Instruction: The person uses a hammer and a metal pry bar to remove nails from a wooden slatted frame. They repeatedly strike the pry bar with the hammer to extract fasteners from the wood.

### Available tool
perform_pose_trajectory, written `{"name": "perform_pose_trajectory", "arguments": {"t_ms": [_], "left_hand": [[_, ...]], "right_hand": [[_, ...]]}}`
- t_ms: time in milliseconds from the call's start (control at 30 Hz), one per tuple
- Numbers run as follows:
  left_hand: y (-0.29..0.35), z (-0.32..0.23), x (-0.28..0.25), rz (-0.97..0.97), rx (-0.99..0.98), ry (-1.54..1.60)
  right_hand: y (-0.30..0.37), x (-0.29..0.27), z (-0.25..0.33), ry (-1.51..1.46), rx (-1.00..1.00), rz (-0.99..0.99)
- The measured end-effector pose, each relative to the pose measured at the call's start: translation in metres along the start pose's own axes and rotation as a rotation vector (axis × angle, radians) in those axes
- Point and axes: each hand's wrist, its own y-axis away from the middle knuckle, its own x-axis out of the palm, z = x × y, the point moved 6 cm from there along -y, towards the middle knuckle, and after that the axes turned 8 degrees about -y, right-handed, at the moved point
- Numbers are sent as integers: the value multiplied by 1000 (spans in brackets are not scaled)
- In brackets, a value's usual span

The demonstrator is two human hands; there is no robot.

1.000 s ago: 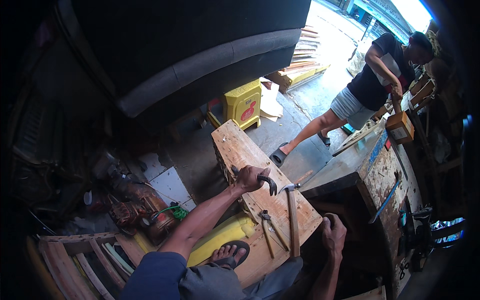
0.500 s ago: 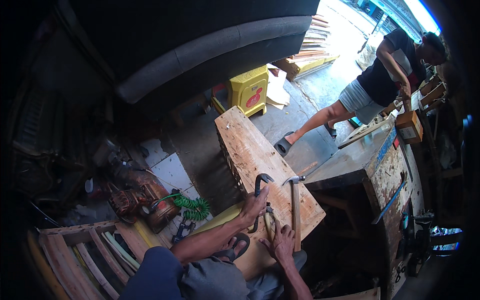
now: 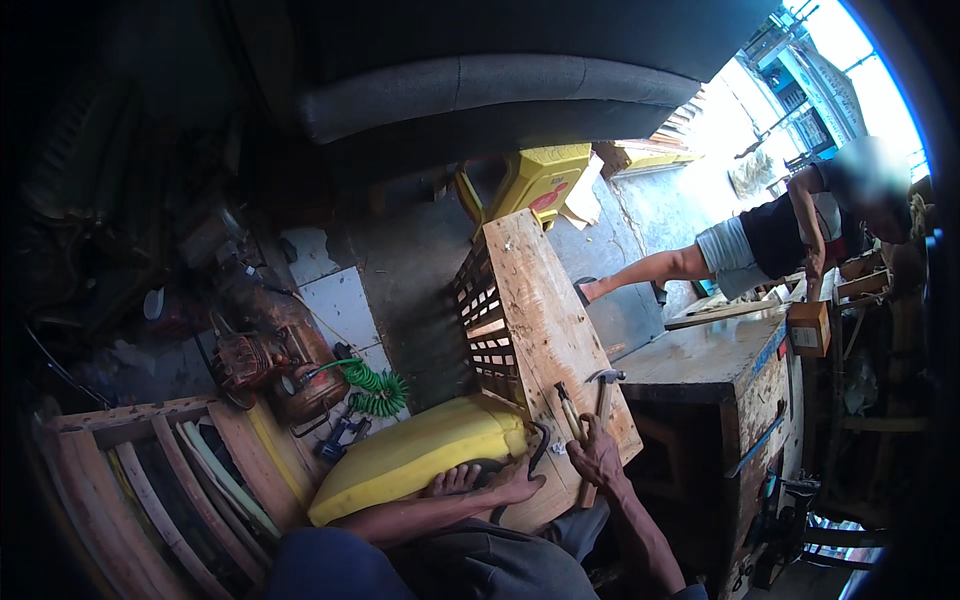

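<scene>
Head view: left hand (image 3: 520,484) grips black hooked bar (image 3: 541,444) at wooden board's (image 3: 548,318) near end, right hand (image 3: 597,458) over pincers (image 3: 570,412) and hammer (image 3: 605,378) there, grip unclear; apparently tool handling, lifting pincers would need fingers clear of hammer.

Room for a hand opens over the far half of the long, pale wooden board (image 3: 540,290). Nearer, 2 tools lie in the way: a wooden-handled steel claw hammer (image 3: 605,392) and pale-handled metal pliers (image 3: 570,415), the right hand (image 3: 597,456) at their handles. The left hand (image 3: 518,484), gripping a hooked black metal bar (image 3: 544,443), and a plump yellow cushion (image 3: 420,455) obstruct the near left.
</scene>
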Motion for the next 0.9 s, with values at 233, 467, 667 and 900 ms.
{"name": "perform_pose_trajectory", "arguments": {"t_ms": [233,467,667,900], "left_hand": [[16,-20,-29,91,304,-144],[-6,-15,-137,-265,220,97],[-79,-40,-247,-969,443,-365],[-93,-80,-227,-335,260,-537]], "right_hand": [[-31,-14,18,253,-29,15],[-16,36,-42,-102,89,-84],[-11,41,6,-250,274,-57],[-14,39,3,-388,209,41]]}}
